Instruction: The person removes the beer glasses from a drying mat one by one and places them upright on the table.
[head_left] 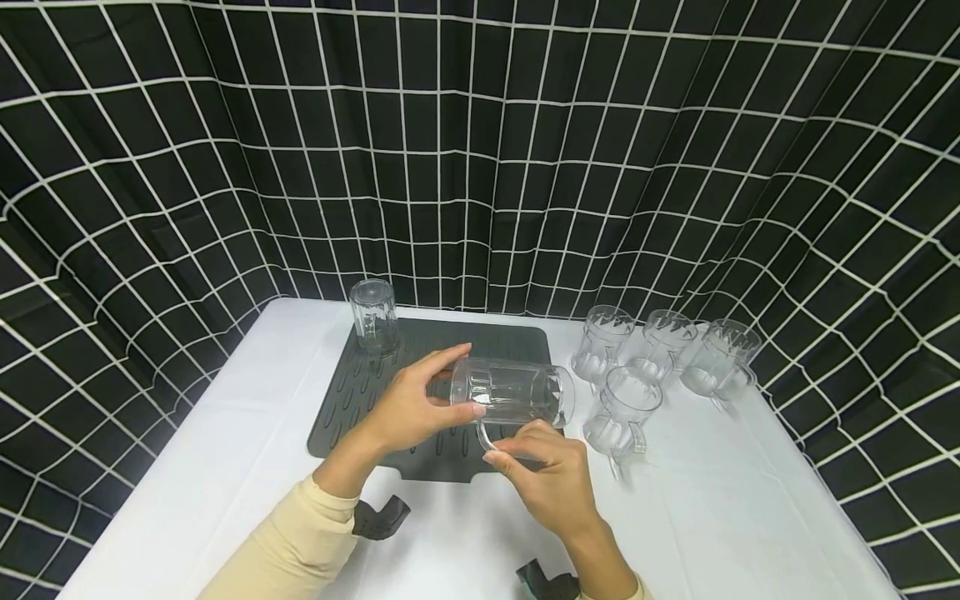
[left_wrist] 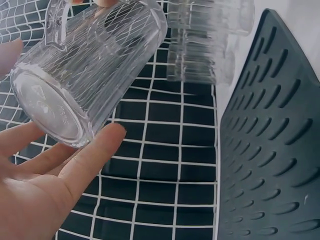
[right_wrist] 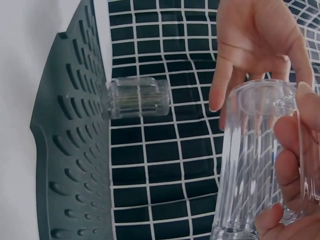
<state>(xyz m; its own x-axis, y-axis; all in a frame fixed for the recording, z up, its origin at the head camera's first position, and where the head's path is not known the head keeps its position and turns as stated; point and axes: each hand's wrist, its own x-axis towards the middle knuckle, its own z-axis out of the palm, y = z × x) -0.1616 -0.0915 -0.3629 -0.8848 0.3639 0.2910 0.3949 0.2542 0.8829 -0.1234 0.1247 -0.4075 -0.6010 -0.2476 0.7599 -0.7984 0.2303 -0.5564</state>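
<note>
A clear glass mug [head_left: 517, 392] lies sideways in the air above a dark grey drying mat [head_left: 442, 337], its base toward the left. My right hand [head_left: 551, 471] grips the mug by its handle, fingers curled round it in the right wrist view. Around the base end is my left hand [head_left: 423, 396], its thumb and fingers spread and fairly straight. In the left wrist view, the left fingers [left_wrist: 95, 155] lie close beside the round base; whether they touch it I cannot tell. Another clear glass mug [head_left: 375, 317] stands upside down on the mat's far left corner.
Several clear mugs stand upright on the white tablecloth [head_left: 712, 492] at the right, the nearest mug [head_left: 622, 408] just beyond my right hand. A black curtain [head_left: 465, 167] with a white grid encloses the back and sides. Dark wrist mounts [head_left: 381, 517] sit at both wrists.
</note>
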